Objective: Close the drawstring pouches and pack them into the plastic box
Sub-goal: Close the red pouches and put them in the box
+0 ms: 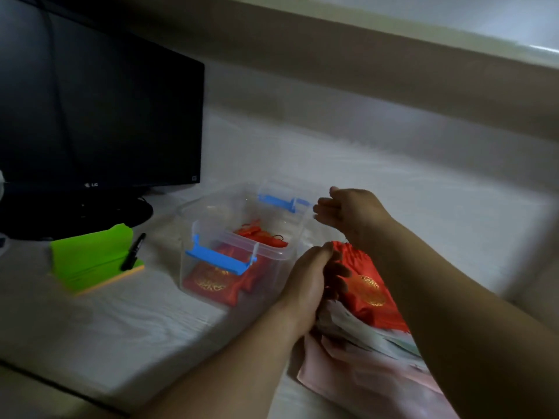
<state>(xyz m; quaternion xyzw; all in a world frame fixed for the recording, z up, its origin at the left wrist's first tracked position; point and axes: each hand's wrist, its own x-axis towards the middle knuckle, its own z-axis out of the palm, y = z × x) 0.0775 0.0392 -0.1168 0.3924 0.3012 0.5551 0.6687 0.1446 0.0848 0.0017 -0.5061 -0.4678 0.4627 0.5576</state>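
White cloth (pixel 393 182), faintly ribbed, covers the work surface below a beige ledge. Far left of both hands stands a dark, glossy monitor (pixel 99 110). In front of it lies a green notepad (pixel 90 258) with a black marker (pixel 133 252) laid across its corner.

Just left of the left fingers sits the plastic box (pixel 193 213). It is clear and rigid, with no lid on it, and its blue latches (pixel 220 258) are swung outward, presumably to keep the mouth free for loading. Packed pouches (pixel 208 279) of red satin-like fabric with gold emblems already lie inside.

The left hand (pixel 305 285) curls its fingers round the gathered neck of the red pouch (pixel 369 291), likely anchoring the fabric so the cord can cinch it. This pouch is outside the box and rests on a stack of pale sheets (pixel 357 328) over pink fabric (pixel 363 379).

Above and beyond the left fingers, the right hand (pixel 351 210) is raised with its fingers close together. The blur hides whether they pinch the drawstring, though the lifted pose suggests a pull.
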